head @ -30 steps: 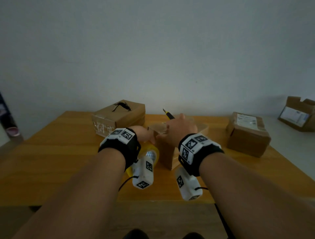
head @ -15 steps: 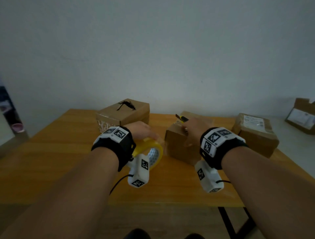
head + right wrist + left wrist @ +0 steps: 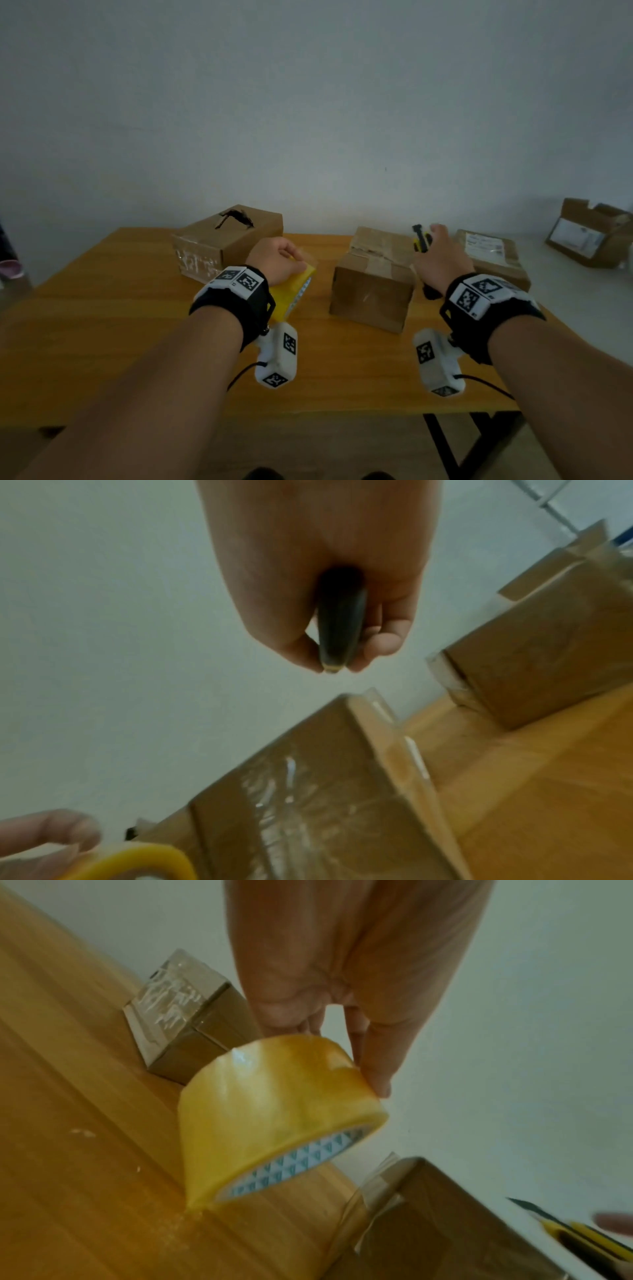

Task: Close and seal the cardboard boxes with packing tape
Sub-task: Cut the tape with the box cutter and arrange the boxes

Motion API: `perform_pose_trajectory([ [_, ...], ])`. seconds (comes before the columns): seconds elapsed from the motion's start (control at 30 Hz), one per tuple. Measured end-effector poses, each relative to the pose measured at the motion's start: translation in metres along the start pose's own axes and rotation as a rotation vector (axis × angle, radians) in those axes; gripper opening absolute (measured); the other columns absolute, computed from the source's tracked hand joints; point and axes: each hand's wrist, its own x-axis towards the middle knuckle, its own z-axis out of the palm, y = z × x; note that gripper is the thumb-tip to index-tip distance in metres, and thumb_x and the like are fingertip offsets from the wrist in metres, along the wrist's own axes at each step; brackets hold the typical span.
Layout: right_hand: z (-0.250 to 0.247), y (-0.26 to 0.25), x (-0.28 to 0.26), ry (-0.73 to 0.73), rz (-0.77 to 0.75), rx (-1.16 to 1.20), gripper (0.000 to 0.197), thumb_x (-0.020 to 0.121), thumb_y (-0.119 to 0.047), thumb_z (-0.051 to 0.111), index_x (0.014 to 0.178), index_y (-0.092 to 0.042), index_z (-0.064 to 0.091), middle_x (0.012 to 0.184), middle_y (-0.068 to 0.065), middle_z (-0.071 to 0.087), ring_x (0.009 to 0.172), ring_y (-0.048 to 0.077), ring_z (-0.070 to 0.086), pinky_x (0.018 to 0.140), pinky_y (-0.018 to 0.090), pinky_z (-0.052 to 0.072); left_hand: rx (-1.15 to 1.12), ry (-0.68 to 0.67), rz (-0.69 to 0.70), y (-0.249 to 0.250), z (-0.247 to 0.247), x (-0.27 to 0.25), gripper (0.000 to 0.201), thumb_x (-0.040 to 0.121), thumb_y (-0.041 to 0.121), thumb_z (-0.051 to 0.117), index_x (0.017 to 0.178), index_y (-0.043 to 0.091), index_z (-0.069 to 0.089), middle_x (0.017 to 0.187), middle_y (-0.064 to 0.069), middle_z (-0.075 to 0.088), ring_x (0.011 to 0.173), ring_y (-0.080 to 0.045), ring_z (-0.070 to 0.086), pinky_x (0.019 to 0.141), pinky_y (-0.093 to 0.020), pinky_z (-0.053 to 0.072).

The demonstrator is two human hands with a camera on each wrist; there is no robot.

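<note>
From the head view, the left hand grips the tape roll on the table, left of the middle box. The right hand grips a knife beside that box.

The left wrist view shows fingers curled over the roll's top.

The right wrist view shows fingers pinching the knife above the box.

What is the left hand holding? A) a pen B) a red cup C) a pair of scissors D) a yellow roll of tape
D: the left hand has its fingers on the yellow roll of tape standing on the wooden table.
</note>
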Motion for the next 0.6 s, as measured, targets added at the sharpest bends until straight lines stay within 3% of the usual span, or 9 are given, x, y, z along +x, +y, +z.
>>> perform_pose_trajectory([
  [0.07, -0.001, 0.018, 0.004, 0.015, 0.104, 0.032, 0.051, 0.094, -0.023, 0.05, 0.139, -0.008, 0.031, 0.099, 0.011, 0.054, 0.079, 0.028, 0.055, 0.065, 0.034, 0.043, 0.065, 0.036, 0.027, -0.002, 0.006, 0.005, 0.018, 0.079, 0.018, 0.074, 0.072, 0.024, 0.059, 0.096, 0.001, 0.059, 0.096, -0.017, 0.057, 0.08, -0.03, 0.045],
  [0.13, 0.005, 0.037, 0.009, -0.072, 0.18, 0.018, 0.053, 0.096, -0.025, 0.05, 0.142, -0.005, 0.03, 0.101, 0.013, 0.056, 0.072, 0.024, 0.054, 0.056, 0.03, 0.04, 0.12, 0.051, 0.048, -0.005, 0.012, 0.008, 0.02, 0.078, 0.015, 0.075, 0.07, 0.023, 0.058, 0.1, 0.0, 0.063, 0.101, -0.018, 0.058, 0.082, -0.03, 0.046],
  [0.2, 0.015, 0.052, 0.011, -0.176, 0.232, 0.003, 0.043, 0.098, -0.019, 0.047, 0.137, -0.005, 0.036, 0.092, 0.012, 0.055, 0.062, 0.019, 0.048, 0.048, 0.028, 0.034, 0.152, 0.049, 0.059, -0.008, 0.017, 0.011, 0.021, 0.077, 0.012, 0.075, 0.07, 0.023, 0.059, 0.103, 0.001, 0.065, 0.104, -0.018, 0.058, 0.082, -0.029, 0.045],
  [0.27, 0.026, 0.061, 0.013, -0.225, 0.256, -0.029, 0.027, 0.099, -0.014, 0.044, 0.125, -0.009, 0.041, 0.077, 0.008, 0.046, 0.058, 0.018, 0.043, 0.047, 0.027, 0.032, 0.185, 0.033, 0.072, -0.009, 0.021, 0.012, 0.022, 0.075, 0.012, 0.077, 0.068, 0.024, 0.06, 0.105, 0.002, 0.066, 0.105, -0.017, 0.059, 0.081, -0.028, 0.045],
  [0.37, 0.037, 0.066, 0.014, -0.282, 0.241, -0.111, 0.026, 0.101, -0.012, 0.039, 0.125, -0.001, 0.043, 0.076, 0.006, 0.042, 0.062, 0.016, 0.041, 0.049, 0.026, 0.031, 0.297, -0.024, 0.131, -0.007, 0.028, 0.01, 0.018, 0.075, 0.012, 0.077, 0.07, 0.022, 0.063, 0.113, 0.002, 0.064, 0.112, -0.018, 0.057, 0.085, -0.028, 0.045],
  [0.43, 0.042, 0.066, 0.012, -0.307, 0.213, -0.169, 0.015, 0.1, -0.009, 0.038, 0.096, -0.005, 0.052, 0.073, 0.006, 0.042, 0.061, 0.017, 0.041, 0.05, 0.026, 0.033, 0.43, -0.108, 0.176, -0.006, 0.038, 0.005, 0.012, 0.079, 0.011, 0.074, 0.079, 0.019, 0.066, 0.121, -0.002, 0.059, 0.12, -0.021, 0.052, 0.081, -0.025, 0.041],
  [0.5, 0.046, 0.068, 0.012, -0.321, 0.206, -0.205, 0.029, 0.099, -0.009, 0.04, 0.071, -0.009, 0.046, 0.067, 0.008, 0.042, 0.056, 0.018, 0.039, 0.049, 0.026, 0.032, 0.573, -0.191, 0.192, -0.007, 0.049, 0.001, 0.014, 0.082, 0.012, 0.071, 0.083, 0.025, 0.064, 0.133, -0.009, 0.05, 0.125, -0.025, 0.046, 0.08, -0.028, 0.043],
  [0.6, 0.045, 0.068, 0.009, -0.315, 0.189, -0.237, 0.037, 0.098, -0.01, 0.042, 0.061, -0.011, 0.04, 0.06, 0.006, 0.038, 0.051, 0.018, 0.035, 0.045, 0.025, 0.028, 0.656, -0.221, 0.162, -0.01, 0.058, 0.002, 0.029, 0.078, 0.016, 0.074, 0.085, 0.032, 0.051, 0.136, -0.015, 0.043, 0.109, -0.033, 0.055, 0.081, -0.04, 0.049],
])
